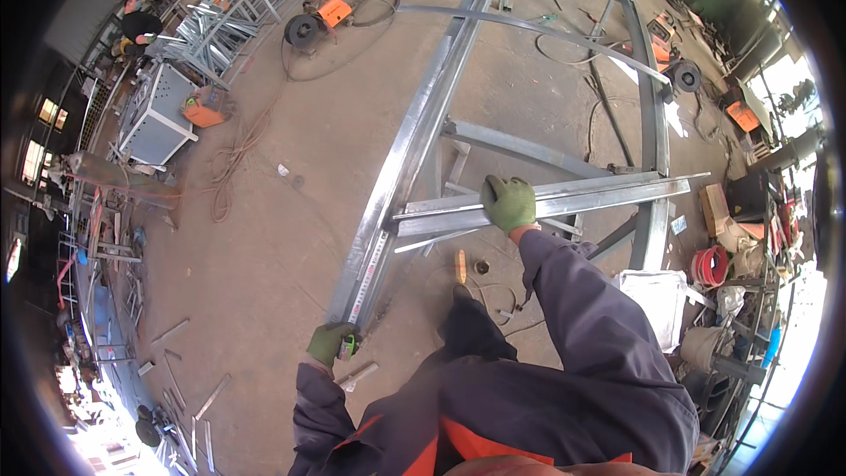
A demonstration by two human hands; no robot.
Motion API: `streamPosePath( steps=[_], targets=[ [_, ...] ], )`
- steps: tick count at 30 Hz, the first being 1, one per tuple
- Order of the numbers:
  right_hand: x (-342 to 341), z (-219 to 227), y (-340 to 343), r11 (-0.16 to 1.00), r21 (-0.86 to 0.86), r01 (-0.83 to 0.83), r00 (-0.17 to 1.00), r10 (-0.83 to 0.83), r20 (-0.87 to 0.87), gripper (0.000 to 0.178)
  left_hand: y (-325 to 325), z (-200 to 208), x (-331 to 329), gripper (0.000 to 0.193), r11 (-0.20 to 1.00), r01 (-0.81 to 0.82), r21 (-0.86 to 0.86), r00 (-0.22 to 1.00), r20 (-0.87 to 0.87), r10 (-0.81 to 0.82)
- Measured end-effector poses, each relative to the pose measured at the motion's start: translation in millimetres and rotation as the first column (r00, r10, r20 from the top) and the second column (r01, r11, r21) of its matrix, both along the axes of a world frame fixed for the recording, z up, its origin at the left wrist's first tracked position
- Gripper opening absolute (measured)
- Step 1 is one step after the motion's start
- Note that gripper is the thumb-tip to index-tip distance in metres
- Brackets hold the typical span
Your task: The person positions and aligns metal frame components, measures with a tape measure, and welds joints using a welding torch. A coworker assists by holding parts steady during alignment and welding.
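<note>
Both of my hands wear green work gloves. My left hand (328,344) is closed around a green and black tape measure (349,346) at the near end of a long steel beam (411,137). Its pale blade (363,286) lies out along the beam, away from me. My right hand (509,201) rests with curled fingers over a pair of steel bars (582,203), gripping them near their left part. Those bars lie across the frame, from the long beam to the right-hand beam (653,123). Where the blade's far end stops I cannot make out.
Orange welding machines (333,11) with cables stand on the floor at left and right. A grey cabinet (159,115) and stacked steel tubing (216,35) are at the far left. Loose metal offcuts (211,395) lie lower left. A red spool (708,265) sits among clutter at right.
</note>
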State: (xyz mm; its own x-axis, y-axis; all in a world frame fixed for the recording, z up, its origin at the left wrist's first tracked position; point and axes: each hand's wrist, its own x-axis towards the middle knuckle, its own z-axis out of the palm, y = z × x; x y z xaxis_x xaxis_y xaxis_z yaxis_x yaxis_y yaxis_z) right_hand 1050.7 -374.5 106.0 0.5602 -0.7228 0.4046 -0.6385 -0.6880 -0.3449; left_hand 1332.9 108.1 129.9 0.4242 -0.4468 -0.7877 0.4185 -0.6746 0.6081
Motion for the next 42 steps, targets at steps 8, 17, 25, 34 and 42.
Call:
streamPosePath(
  steps=[8,17,25,34,42],
  targets=[
    [-1,0,1,1.000,0.014,0.003,0.999,-0.002,-0.034,0.018,4,-7,2,0.041,1.000,0.014,-0.003,1.000,-0.007,-0.014],
    [-2,-4,-2,1.000,0.019,-0.007,1.000,0.007,-0.015,0.016,-2,3,0,0.040,0.999,0.012,0.050,1.000,0.003,-0.012],
    [3,-19,-4,0.999,-0.006,0.047,0.999,-0.047,-0.026,0.021,-7,19,-3,0.035,0.995,0.085,0.042,0.995,0.040,-0.087],
    [-1,-30,-9,0.999,-0.047,0.000,0.999,-0.002,-0.038,0.024,-3,11,0,0.038,0.996,0.049,0.074,0.999,0.015,-0.051],
    [-4,-29,-8,1.000,-0.014,-0.014,1.000,0.014,-0.026,0.026,-7,11,0,0.048,0.996,0.013,0.091,1.000,-0.009,-0.012]
  ],
)
